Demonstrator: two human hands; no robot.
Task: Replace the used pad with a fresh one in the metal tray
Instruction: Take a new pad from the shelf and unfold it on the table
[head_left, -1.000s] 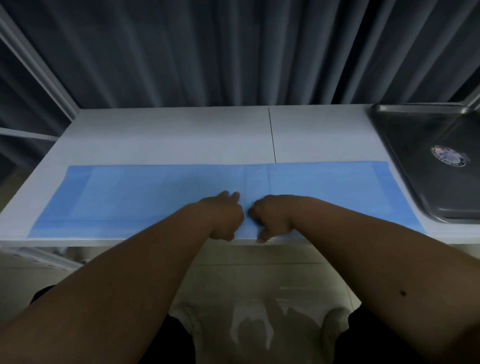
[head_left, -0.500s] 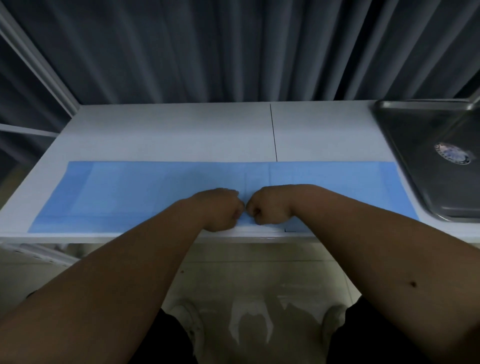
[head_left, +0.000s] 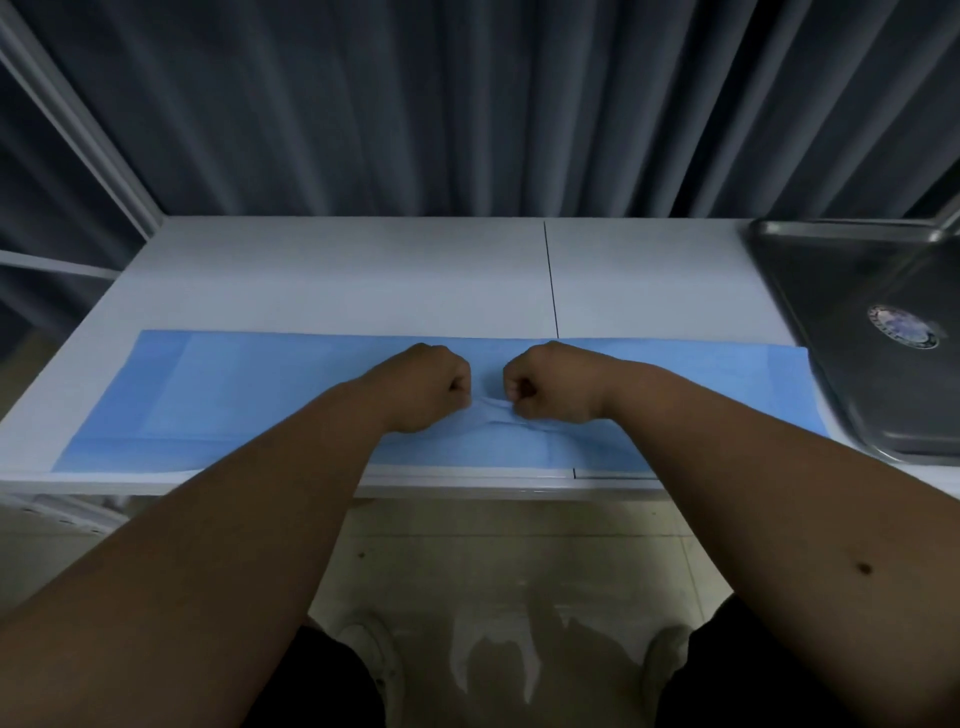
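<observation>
The blue pad (head_left: 249, 395), spread flat on the white table (head_left: 363, 275), is pinched at its middle fold by the left hand (head_left: 426, 387) and right hand (head_left: 550, 387), seemingly to open it, while the metal tray (head_left: 852, 291) waits beyond the right hand.

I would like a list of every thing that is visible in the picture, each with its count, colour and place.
blue pad: one, light blue, spread flat along the table's near edge, middle pinched up
metal tray: one, dark grey steel, far right of the table
round sticker: one, pale, inside the tray
table: one, white, seam down the middle
curtain: one, dark grey, behind the table
left hand: one, pinches the pad at its middle
right hand: one, pinches the pad beside the left
</observation>
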